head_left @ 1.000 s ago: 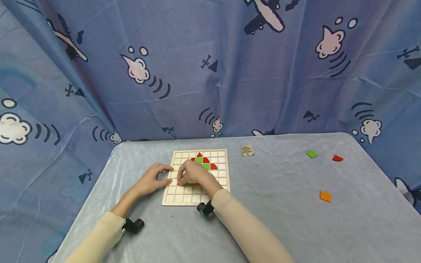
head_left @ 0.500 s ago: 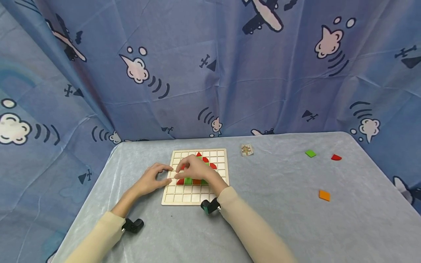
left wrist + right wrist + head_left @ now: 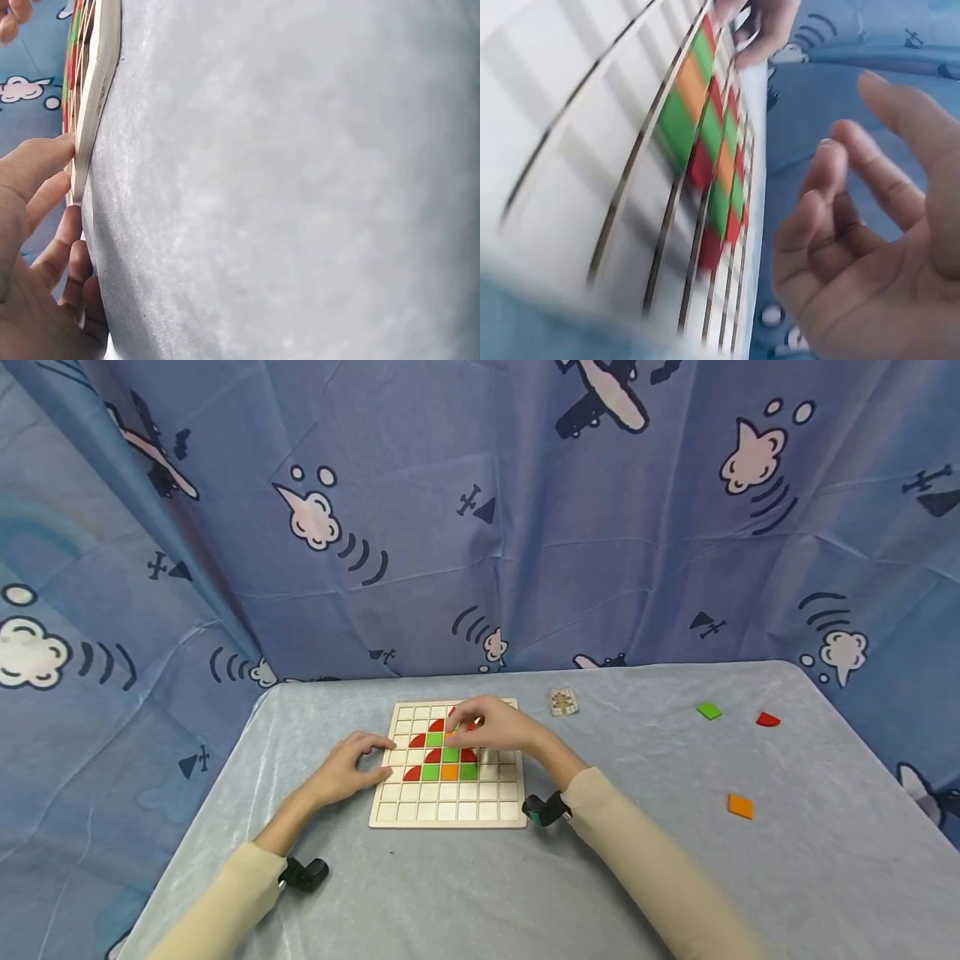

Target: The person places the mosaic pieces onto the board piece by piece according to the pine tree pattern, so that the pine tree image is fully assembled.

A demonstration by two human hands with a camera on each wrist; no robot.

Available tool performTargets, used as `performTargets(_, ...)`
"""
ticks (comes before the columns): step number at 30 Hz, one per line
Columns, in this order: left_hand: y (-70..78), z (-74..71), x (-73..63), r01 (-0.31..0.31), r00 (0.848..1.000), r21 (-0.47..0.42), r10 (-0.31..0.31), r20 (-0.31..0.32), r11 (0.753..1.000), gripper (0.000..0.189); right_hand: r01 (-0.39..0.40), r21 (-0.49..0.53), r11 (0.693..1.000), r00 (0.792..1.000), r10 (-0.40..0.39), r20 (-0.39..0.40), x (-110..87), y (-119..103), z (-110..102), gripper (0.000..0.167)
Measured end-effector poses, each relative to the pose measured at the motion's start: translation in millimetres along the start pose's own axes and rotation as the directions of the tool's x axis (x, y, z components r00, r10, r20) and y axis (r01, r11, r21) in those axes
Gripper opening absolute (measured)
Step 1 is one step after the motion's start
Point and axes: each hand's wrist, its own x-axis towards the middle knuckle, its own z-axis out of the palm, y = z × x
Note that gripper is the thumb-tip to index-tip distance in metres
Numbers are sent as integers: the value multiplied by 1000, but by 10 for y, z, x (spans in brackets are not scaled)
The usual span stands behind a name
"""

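A pale wooden grid board (image 3: 427, 812) lies on the table with red, green and orange pieces set in its cells. Its nearest coloured row holds a red quarter-round piece (image 3: 412, 773), green squares and an orange square (image 3: 449, 772). At the board's left edge, my left hand (image 3: 351, 770) rests its thumb and index fingertips against the rim. In the left wrist view the thumb (image 3: 45, 159) touches the frame. My right hand (image 3: 498, 724) hovers over the upper middle of the board and covers some pieces. The right wrist view shows nothing between its thumb and fingers (image 3: 814, 217).
Right of the board lies a small patterned card (image 3: 564, 702). Farther right on the grey cloth are a loose green square (image 3: 708, 711), a red quarter-round (image 3: 768, 719) and an orange square (image 3: 740, 807). A blue printed curtain (image 3: 420, 568) hangs behind the table.
My right hand has lifted from the lower left coloured row and moved right and away over the board, uncovering the red, green and orange pieces there. My left hand stays at the edge.
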Motion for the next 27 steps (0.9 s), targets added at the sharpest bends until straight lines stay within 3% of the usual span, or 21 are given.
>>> performTargets(8, 31, -2, -2, 8, 1000, 4, -8, 6, 1000, 38, -99, -107, 989, 984, 81, -159, -420, 143, -378, 25)
performTargets(12, 50, 3, -5, 9, 1000, 3, -9, 7, 1000, 37, -105, -128, 986, 974, 76, -212, -690, 201, -573, 27)
performTargets(21, 47, -9, -16, 15, 1000, 0, -15, 2, 1000, 38, -140, -147, 979, 965, 102, -242, -1344, 322, -984, 32)
performTargets(27, 45, -12, -17, 18, 1000, 0, -18, 12, 1000, 38, -220, -152, 964, 940, 167, -298, -1822, 417, -1264, 35)
